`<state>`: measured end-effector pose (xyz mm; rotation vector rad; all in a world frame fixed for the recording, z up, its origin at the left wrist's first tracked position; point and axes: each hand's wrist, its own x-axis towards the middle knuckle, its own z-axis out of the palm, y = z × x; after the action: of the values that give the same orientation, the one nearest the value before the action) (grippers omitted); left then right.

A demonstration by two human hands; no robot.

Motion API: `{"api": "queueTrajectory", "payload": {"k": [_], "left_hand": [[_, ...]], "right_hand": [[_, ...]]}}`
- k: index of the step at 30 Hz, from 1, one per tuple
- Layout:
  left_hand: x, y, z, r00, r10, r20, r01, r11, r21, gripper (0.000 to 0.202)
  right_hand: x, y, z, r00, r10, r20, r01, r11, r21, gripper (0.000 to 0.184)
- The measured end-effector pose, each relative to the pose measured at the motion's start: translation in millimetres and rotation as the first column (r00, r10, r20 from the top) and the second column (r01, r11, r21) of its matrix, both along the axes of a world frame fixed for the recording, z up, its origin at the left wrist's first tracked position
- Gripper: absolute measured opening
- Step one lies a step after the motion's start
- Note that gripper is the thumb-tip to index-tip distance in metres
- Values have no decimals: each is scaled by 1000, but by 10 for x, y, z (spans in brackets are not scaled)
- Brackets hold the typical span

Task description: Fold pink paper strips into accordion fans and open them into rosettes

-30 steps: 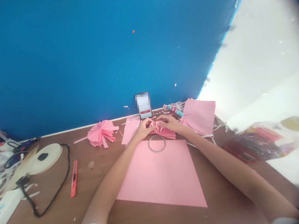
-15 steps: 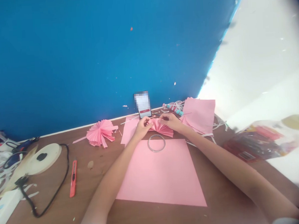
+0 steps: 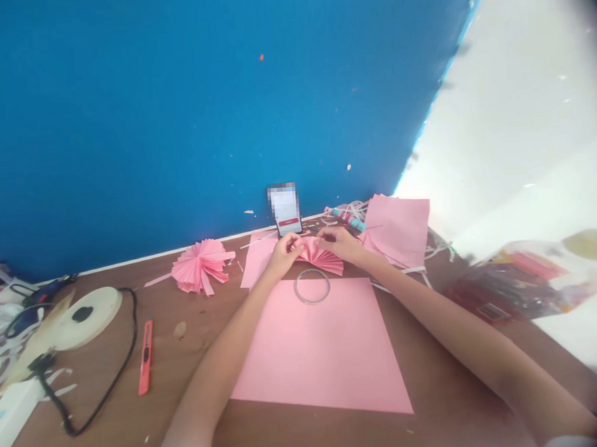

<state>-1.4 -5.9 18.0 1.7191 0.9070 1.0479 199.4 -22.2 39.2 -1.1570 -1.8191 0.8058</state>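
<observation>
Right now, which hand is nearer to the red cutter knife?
Left. The left hand is beyond the red cutter knife, to its right; the right hand is farther right, toward the right side of the pleated pink paper.

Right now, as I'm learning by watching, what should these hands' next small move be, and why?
Probably ease the pleated pink paper fan slightly wider: the left hand is at its left end, the right hand at its upper edge, and its pleats open only partway round, while the pleated pink paper rosette spreads further.
</observation>
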Motion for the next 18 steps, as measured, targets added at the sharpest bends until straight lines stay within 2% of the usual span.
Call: {"api": "queueTrajectory", "payload": {"k": [7,13,15,18], "left_hand": [[-9,-40,69,999,-1,39,0,1000,17,17],[-23,-7,33,994,5,110,-4,1000,-3,18],[-28,15,7,989,42,145,-38,999,-32,17],[-31,29,-14,983,96,160,-85,994,-75,17]], "right_hand": [[-90,-77,64,997,69,24,-71,993,90,13],[-65,-90,84,994,104,34,-107,990,89,14],[-45,-62,46,995,93,16,-95,991,98,21],[-14,-2,-25,999,15,-34,-11,993,120,30]]}}
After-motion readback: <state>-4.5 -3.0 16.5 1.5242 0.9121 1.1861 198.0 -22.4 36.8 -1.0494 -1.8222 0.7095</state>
